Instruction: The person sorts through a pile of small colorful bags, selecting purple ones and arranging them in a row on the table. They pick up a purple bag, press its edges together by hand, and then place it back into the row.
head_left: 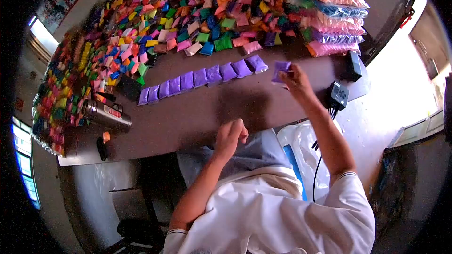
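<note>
Between the fingers of my right hand (296, 81) is a small purple packet (281, 71), held just above the table (188, 131), to the right of a row of similar packets. That row of several purple packets (200, 77) slants across the table, side by side, its right end higher in the view. My left hand (230, 136) hovers at the table's front edge with its fingers curled; whether anything is inside them is hidden.
A large heap of multicoloured packets (226, 23) covers the table's back and left. At the back right are stacked larger bags (336, 21). A steel flask (107, 114) lies at the left. A black box with cables (339, 95) sits at the right edge.
</note>
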Demonstrator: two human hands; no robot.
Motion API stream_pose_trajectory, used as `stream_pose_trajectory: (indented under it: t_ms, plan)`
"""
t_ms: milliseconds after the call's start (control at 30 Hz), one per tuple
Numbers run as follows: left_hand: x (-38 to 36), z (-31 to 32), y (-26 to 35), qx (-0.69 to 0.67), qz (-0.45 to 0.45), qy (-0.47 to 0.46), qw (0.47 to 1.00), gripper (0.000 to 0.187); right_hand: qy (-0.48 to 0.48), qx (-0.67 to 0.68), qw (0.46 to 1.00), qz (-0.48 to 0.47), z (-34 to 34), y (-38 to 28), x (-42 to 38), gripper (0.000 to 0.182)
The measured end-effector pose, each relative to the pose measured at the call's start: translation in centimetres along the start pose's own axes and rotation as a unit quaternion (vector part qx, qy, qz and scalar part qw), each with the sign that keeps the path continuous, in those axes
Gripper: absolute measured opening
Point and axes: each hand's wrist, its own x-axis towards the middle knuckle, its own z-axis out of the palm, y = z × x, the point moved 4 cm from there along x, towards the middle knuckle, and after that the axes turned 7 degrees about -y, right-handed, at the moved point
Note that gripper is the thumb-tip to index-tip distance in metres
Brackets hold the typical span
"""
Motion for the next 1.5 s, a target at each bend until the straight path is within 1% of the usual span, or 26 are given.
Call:
stream_pose_trajectory:
  t_ms: [33,100,233,267,333,467,533,567,633,667,700,767,833,900,967,1033,1133,1167,1200,1233,1267,1300,1333,1400,1467,1500]
  plan:
    - [0.2,-0.5,0.3,-0.002,-0.001,-0.001,1.000,0.045,-0.023,-0.031,0.999,-0.003,-1.3,-0.2,1.2,0.013]
    - [0.7,-1.8,1.1,0.026,-0.062,0.036,0.997,0.046,-0.036,-0.231,0.970,0.065,-3.7,-0.5,3.4,0.010]
    - [2.3,-5.1,1.8,0.081,-0.023,0.069,0.994,0.047,-0.071,-0.246,0.959,0.120,-4.8,3.6,6.8,0.014]
    - [2.6,-5.9,2.2,0.117,-0.025,0.085,0.989,0.047,-0.080,-0.230,0.966,0.090,-4.6,4.8,7.7,0.016]
    - [3.3,-7.8,2.5,0.123,-0.025,0.090,0.988,0.047,-0.101,-0.196,0.975,0.028,-4.2,6.2,9.1,0.022]
    - [4.2,-11.0,2.5,0.131,-0.015,0.120,0.984,0.048,-0.120,-0.264,0.956,0.043,-3.4,6.1,10.9,0.027]
    - [4.3,-11.7,2.3,0.105,-0.002,0.141,0.984,0.047,-0.081,-0.329,0.941,0.014,-2.5,4.8,10.7,0.030]
    - [4.1,-11.7,2.3,0.105,-0.003,0.147,0.984,0.047,-0.087,-0.327,0.941,0.012,-1.8,4.0,10.8,0.030]
    - [3.7,-11.2,1.8,0.141,-0.009,0.175,0.974,0.045,-0.016,-0.361,0.933,0.003,-1.9,2.7,10.3,0.032]
    - [3.4,-11.0,1.4,0.155,-0.007,0.203,0.967,0.041,-0.001,-0.416,0.908,-0.049,-1.5,1.9,10.1,0.035]
    - [3.3,-10.8,1.1,0.151,-0.008,0.202,0.968,0.041,-0.002,-0.419,0.907,-0.047,-1.1,1.5,9.9,0.035]
    - [3.4,-10.2,1.5,0.225,0.030,0.196,0.954,0.037,-0.010,-0.448,0.893,-0.039,0.3,0.2,9.2,0.042]
    - [3.4,-10.3,1.5,0.234,0.025,0.193,0.952,0.035,-0.015,-0.449,0.891,-0.062,2.0,-0.4,8.5,0.040]
    - [3.4,-10.5,1.5,0.246,0.039,0.191,0.949,0.034,-0.053,-0.497,0.861,-0.099,3.5,0.0,8.2,0.038]
    - [3.2,-10.6,1.6,0.249,0.035,0.188,0.950,0.034,-0.041,-0.524,0.846,-0.094,4.1,0.4,8.1,0.037]
    - [3.1,-10.7,1.3,0.249,0.034,0.190,0.949,0.034,-0.059,-0.531,0.845,-0.034,4.4,-0.1,8.4,0.036]
    - [3.1,-10.8,0.6,0.243,0.030,0.193,0.950,0.033,-0.051,-0.535,0.842,-0.045,5.5,-0.6,8.5,0.029]
    - [3.3,-10.6,1.1,0.230,0.056,0.196,0.952,0.031,-0.057,-0.535,0.841,-0.047,6.3,-0.5,8.6,0.029]
    - [3.3,-10.5,1.4,0.217,0.081,0.198,0.952,0.029,-0.050,-0.494,0.864,-0.086,7.5,-0.7,8.5,0.028]
    - [3.2,-10.7,1.0,0.216,0.077,0.205,0.952,0.029,-0.042,-0.450,0.883,-0.123,8.7,-0.9,8.5,0.026]
    - [3.2,-10.8,0.9,0.227,0.083,0.195,0.951,0.028,-0.060,-0.431,0.888,-0.148,10.1,-1.5,8.6,0.023]
    - [3.4,-10.8,1.0,0.238,0.090,0.186,0.949,0.027,-0.076,-0.418,0.886,-0.186,11.6,-2.1,8.6,0.023]
    - [3.4,-10.6,1.4,0.219,0.113,0.201,0.948,0.027,-0.090,-0.423,0.881,-0.190,12.9,-2.0,8.6,0.023]
    - [3.3,-10.7,1.3,0.229,0.105,0.199,0.947,0.028,-0.108,-0.427,0.876,-0.196,14.4,-1.5,8.7,0.022]
    - [3.2,-11.0,1.0,0.239,0.085,0.183,0.950,0.027,-0.132,-0.499,0.833,-0.201,15.7,-0.4,8.7,0.018]
    - [3.1,-11.2,1.1,0.237,0.085,0.189,0.949,0.027,-0.137,-0.499,0.831,-0.205,15.9,-0.5,8.9,0.018]
